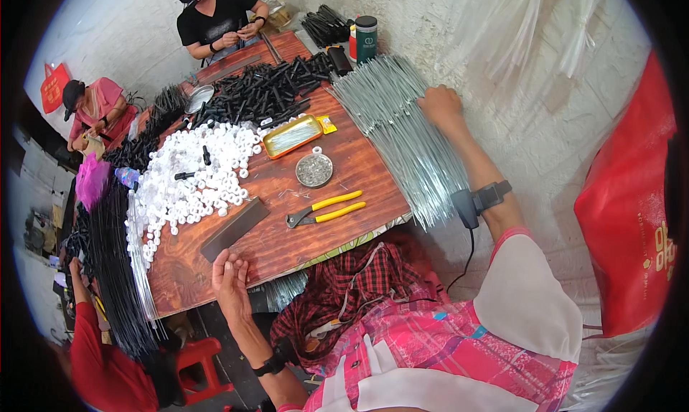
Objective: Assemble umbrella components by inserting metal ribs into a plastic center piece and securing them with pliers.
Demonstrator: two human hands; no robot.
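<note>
Under the right hand (441,103), at the far right corner of the worktop (287,240), lies a thick bundle of silver metal rods (402,132). The rods run lengthwise from that far corner back toward the person, fanning out over the near right edge of the worktop, so their long axis lines up roughly with the outstretched right forearm. The right hand rests palm-down on the far end of the bundle with fingers curled over the rods; whether it grips any of them I cannot tell. The left hand (230,275) sits well apart, at the near edge of the worktop, fingers loosely spread and holding nothing; its fingertips are just beside the near end of a dark flat bar (233,229) that lies slantwise. Between the two hands lie yellow-handled pliers (326,207), a small round dish of tiny metal bits (313,169) and an orange tray (291,136). Beyond the left hand spreads a heap of white plastic caps (194,175). The right hand is plainly the nearer one to the rods.
</note>
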